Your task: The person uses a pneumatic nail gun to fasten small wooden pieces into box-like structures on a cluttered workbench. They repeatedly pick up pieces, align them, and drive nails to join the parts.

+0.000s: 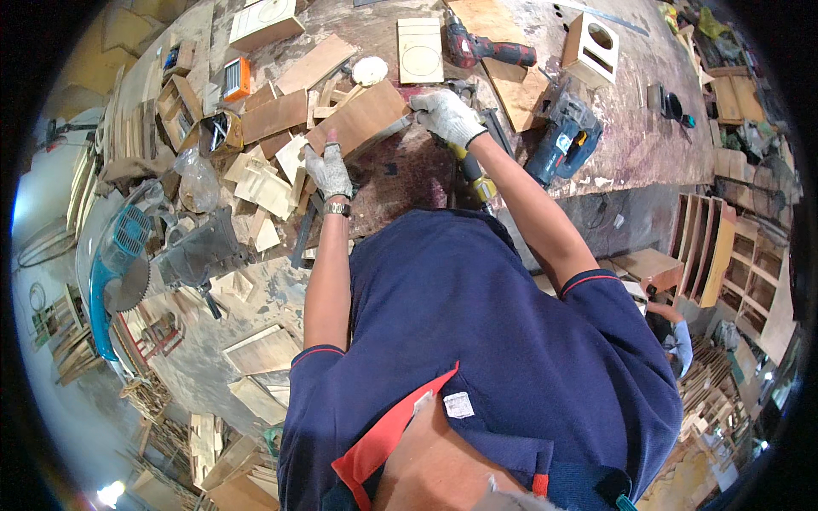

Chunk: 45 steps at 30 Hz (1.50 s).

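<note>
A reddish-brown wooden board [365, 116] is held slantwise above the worktable between my two hands, both in white knit gloves. My left hand [330, 173] grips its lower left end, the thumb lying along the face. At the upper right end, my right hand [449, 117] has its fingers closed around the board's corner; the fingertips are partly hidden. Below my right hand lies a yellow-and-black tool [473, 175], partly covered by the wrist. A hammer-like metal head [463, 87] shows just beyond the right glove.
On the worktable [643, 128] lie a cordless drill [486, 47], a blue jigsaw [564, 140], wooden boxes [590, 49], a round-marked panel [420, 51] and wood offcuts [264, 187]. A blue circular-bladed saw [123, 255] stands at left. Another person's arm [669, 313] shows at right.
</note>
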Available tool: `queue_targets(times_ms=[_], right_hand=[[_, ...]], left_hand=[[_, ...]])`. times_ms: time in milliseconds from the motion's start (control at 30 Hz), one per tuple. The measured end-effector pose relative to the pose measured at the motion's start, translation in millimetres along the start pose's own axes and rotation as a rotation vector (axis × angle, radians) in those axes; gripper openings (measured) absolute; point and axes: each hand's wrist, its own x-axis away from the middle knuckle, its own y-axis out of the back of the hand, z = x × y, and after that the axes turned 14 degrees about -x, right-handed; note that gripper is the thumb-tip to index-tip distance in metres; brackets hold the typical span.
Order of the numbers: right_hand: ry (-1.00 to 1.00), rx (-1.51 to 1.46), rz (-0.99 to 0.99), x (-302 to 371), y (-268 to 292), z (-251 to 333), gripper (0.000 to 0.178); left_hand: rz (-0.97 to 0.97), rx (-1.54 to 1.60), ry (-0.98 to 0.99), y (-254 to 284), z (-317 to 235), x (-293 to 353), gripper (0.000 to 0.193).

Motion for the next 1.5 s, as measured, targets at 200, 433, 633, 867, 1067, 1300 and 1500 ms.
queue_targets(times_ms=[200,433,633,867,1067,1300,1500], right_hand=[[-0.253,-0.129,-0.204,10.1,5.8,18.1,0.022],[-0.515,-0.438,-0.254,21.0,-15.6,41.9,0.032],[-0.378,-0.218,-0.205,16.3,-22.2,37.2,0.031],[-0.465,-0.272,-0.308,18.4,-20.8,43.1,0.026],[-0.571,-0.448,-0.407,23.4,-30.8,51.3,0.031],[-0.585,-0.385,-0.446,20.1,-37.3,48.7,0.035],[-0.616,-0.393,-0.446,16.4,-41.0,42.8,0.037]], left_hand=[[0.089,0.108,0.035,-6.4,15.6,-2.2,0.100],[0.030,0.019,0.015,-13.2,28.7,-13.7,0.100],[0.038,0.038,-0.009,-7.3,24.9,-7.8,0.098],[0.053,0.075,0.010,-8.7,23.9,-7.6,0.098],[0.040,0.002,0.010,-9.6,28.4,-8.7,0.099],[0.064,0.132,0.038,-7.7,19.7,-4.0,0.100],[0.061,0.120,0.057,-11.2,27.1,-8.3,0.100]])
